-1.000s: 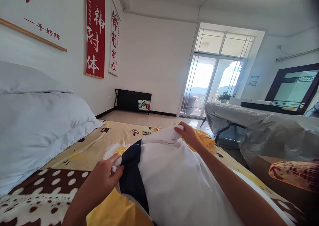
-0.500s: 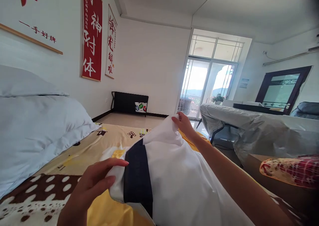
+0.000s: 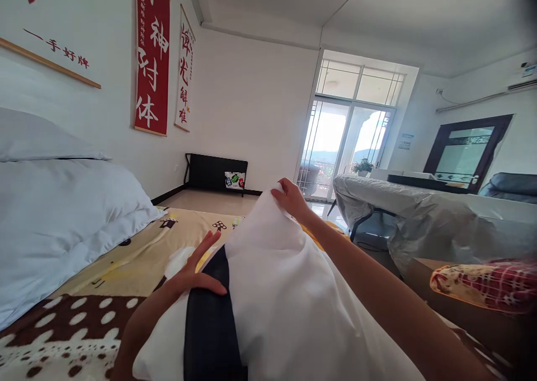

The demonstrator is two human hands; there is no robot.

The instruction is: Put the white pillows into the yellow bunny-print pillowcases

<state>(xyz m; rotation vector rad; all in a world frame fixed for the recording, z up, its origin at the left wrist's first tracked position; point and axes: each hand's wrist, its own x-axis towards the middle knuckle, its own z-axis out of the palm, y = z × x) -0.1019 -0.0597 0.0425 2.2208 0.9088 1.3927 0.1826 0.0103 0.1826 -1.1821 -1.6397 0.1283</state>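
Note:
A white cloth (image 3: 285,291) with a dark navy band (image 3: 210,325) along its left part lies in front of me, over the bed. My right hand (image 3: 291,197) pinches its far corner and holds it raised in a peak. At the near left, my left hand (image 3: 199,274) rests by the band's upper end, fingers stretched and apart, the thumb lying across the navy. Part of the left palm is hidden by the cloth. Underneath spreads a beige and brown patterned blanket (image 3: 96,280).
White pillows (image 3: 79,219) are stacked on the left. To the right stand a plastic-covered table (image 3: 440,207) and a cardboard box (image 3: 465,319) with a red patterned cloth (image 3: 486,286) on it. A black folded frame (image 3: 216,173) leans at the far wall.
My right hand has drawn the cloth's corner slightly left and up. The navy band has shifted left, and my left hand has spread, its thumb now over the band.

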